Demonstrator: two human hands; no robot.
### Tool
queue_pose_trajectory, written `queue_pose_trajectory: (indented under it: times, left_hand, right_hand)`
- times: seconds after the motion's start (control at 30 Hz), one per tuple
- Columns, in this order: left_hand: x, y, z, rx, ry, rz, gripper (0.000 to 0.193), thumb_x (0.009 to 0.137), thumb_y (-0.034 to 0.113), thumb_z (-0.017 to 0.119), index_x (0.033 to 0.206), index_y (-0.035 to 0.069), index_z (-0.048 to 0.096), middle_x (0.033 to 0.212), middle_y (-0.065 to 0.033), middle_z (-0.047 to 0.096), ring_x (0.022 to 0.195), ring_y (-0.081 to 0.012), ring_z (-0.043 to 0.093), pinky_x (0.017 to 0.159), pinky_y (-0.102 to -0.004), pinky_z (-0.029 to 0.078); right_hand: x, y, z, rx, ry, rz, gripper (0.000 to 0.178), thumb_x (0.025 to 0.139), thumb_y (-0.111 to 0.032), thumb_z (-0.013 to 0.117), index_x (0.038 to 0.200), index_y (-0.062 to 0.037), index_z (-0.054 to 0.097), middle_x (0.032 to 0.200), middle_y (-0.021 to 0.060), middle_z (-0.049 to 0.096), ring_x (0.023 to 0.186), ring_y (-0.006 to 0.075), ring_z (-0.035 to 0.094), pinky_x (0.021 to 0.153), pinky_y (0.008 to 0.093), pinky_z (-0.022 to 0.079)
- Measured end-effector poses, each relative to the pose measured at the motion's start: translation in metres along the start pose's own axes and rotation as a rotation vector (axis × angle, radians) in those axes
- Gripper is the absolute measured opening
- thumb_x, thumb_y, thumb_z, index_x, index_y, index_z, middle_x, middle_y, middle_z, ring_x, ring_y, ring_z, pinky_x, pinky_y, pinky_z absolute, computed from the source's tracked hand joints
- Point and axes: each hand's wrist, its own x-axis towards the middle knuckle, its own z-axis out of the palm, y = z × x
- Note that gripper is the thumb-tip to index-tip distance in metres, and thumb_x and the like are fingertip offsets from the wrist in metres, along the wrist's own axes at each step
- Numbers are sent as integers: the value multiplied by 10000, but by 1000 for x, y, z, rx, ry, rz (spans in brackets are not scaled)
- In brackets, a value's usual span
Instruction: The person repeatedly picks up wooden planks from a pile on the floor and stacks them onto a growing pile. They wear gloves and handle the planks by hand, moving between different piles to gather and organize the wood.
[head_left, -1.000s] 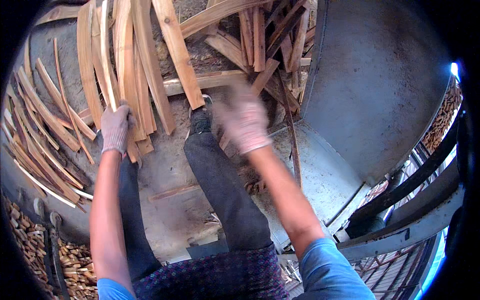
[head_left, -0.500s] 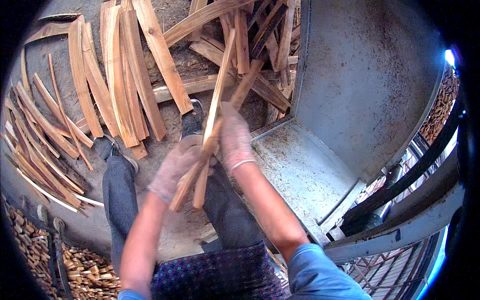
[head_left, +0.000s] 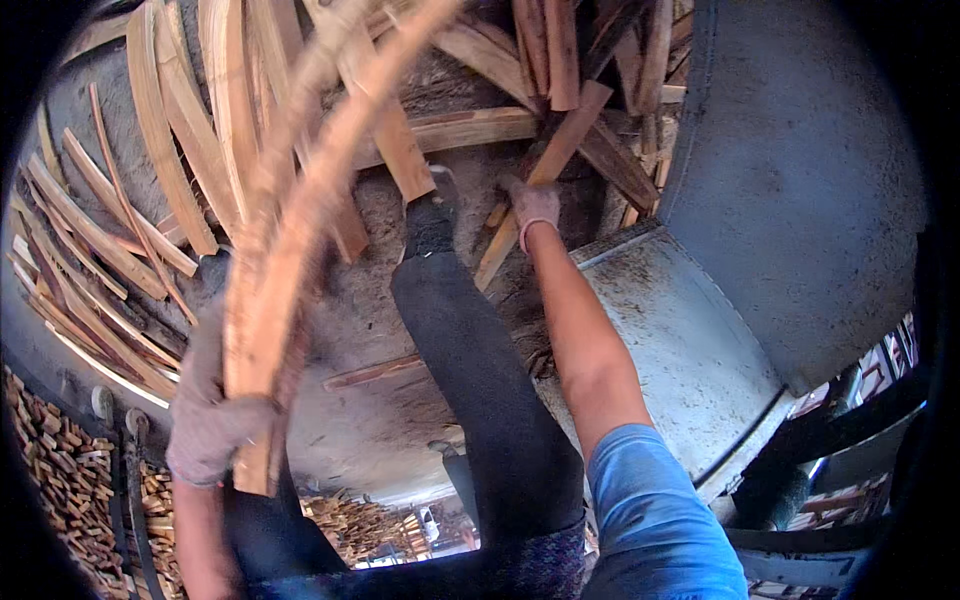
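Observation:
My left hand (head_left: 212, 432), in a worn glove, grips a bundle of long curved wooden slats (head_left: 300, 210) by their lower ends; they are blurred and rise up past the top of the picture. My right hand (head_left: 533, 203), also gloved, reaches forward and down to a slanted wooden strip (head_left: 545, 180) in the pile on the ground; whether it has closed on the strip is unclear. My dark trouser leg (head_left: 470, 360) and shoe (head_left: 430, 205) stand between the two hands.
Many loose bent slats (head_left: 110, 250) lie fanned over the dirt ground at left and top. A grey metal chute or hopper (head_left: 800, 200) with a flat plate (head_left: 680, 340) stands at right. Stacks of small cut wood pieces (head_left: 60, 480) fill the lower left.
The left hand has swung the slats down and to the left, away from the right hand. The right hand has let them go and reached forward to the pile.

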Motion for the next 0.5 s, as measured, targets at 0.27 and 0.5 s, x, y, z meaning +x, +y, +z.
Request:
queue_pose_trajectory:
  times: [0.27,0.5]
  left_hand:
    - [-4,-28,-70,-162,320,59,1003,772,253,781,1619,7,302,1266,-129,642,945,-187,684,790,-295,584]
    - [-8,-36,-84,-329,408,248,713,951,351,707,1518,25,424,1025,-45,652,835,-136,651,717,-270,552]
  right_hand:
    - [-47,22,-15,-168,200,-229,446,913,-314,678,1203,18,609,1068,290,709,1001,451,691,868,477,534]
    - [-131,16,-69,-185,-39,-384,392,902,-231,691,1184,38,656,1007,224,732,909,352,717,841,401,546]
